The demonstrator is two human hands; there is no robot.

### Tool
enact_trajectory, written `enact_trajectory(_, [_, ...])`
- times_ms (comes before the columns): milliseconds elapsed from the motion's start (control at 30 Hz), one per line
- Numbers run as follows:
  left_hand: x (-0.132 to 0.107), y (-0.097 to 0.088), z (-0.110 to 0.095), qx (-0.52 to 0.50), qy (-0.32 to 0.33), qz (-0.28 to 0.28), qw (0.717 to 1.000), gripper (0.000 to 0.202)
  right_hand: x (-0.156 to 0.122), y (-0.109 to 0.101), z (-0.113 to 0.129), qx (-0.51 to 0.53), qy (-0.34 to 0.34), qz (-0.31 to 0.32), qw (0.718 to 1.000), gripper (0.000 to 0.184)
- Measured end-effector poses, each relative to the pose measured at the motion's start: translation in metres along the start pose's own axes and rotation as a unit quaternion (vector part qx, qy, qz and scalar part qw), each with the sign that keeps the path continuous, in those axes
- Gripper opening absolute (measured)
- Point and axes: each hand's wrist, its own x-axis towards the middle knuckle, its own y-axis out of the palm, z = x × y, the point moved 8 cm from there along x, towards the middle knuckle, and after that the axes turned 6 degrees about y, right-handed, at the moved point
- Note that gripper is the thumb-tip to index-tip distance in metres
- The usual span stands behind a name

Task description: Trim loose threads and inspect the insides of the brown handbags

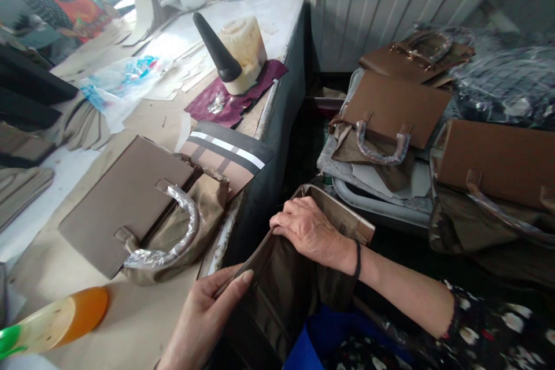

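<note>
A brown handbag body (pixel 277 295) with its dark lining facing me is held over my lap, beside the table edge. My left hand (pixel 212 306) pinches its near left rim, thumb on top. Farther along the same rim, my right hand (pixel 312 231) has its fingers curled over the edge. The bag's other side (pixel 342 214) shows beyond my right wrist. To the left on the table lies a taupe handbag (pixel 130 202) with a plastic-wrapped handle (pixel 191 214).
A glue pot (pixel 247 40) with a black brush handle stands on purple cloth (pixel 264 75). An orange bottle (pixel 82 312) lies front left. Brown handbags (pixel 399 104) are piled at right near a pale ribbed bin (pixel 368 17). A person in an orange apron (pixel 80 11) is far left.
</note>
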Motion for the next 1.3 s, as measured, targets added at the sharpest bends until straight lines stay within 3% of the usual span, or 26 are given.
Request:
enact_trajectory(200, [0.003,0.008,-0.022,0.119,-0.002,0.162,0.98,0.039,-0.001,-0.001,0.009,-0.022,0.003,0.0,1.0,0.017])
enact_trajectory(333, [0.025,0.028,-0.048,0.152,0.068,0.251,0.954,0.038,-0.001,-0.001,0.017,-0.036,-0.005,-0.007,0.999,0.017])
enact_trajectory(433, [0.047,0.038,-0.053,0.208,0.104,0.247,0.941,0.028,-0.004,-0.003,0.02,-0.046,-0.006,-0.017,0.999,0.017])
enact_trajectory(533, [0.056,0.039,-0.051,0.21,0.102,0.218,0.948,0.026,-0.01,-0.008,0.019,-0.034,-0.008,-0.035,0.999,0.015])
enact_trajectory(667, [0.05,0.035,-0.043,0.166,0.069,0.215,0.96,0.031,-0.018,-0.019,0.009,0.009,-0.012,-0.068,0.998,0.023])
enact_trajectory(767, [0.046,0.032,-0.036,0.122,0.034,0.231,0.965,0.03,-0.017,-0.016,0.0,-0.012,-0.016,-0.047,0.999,0.013])
enact_trajectory(933, [0.044,0.027,-0.026,0.066,-0.022,0.215,0.974,0.032,-0.005,-0.011,-0.009,-0.017,0.001,-0.035,0.999,0.018])
enact_trajectory(1300, [0.039,0.03,-0.022,0.03,-0.053,0.22,0.974,0.034,0.006,-0.008,-0.008,-0.007,0.008,-0.017,1.0,0.017])
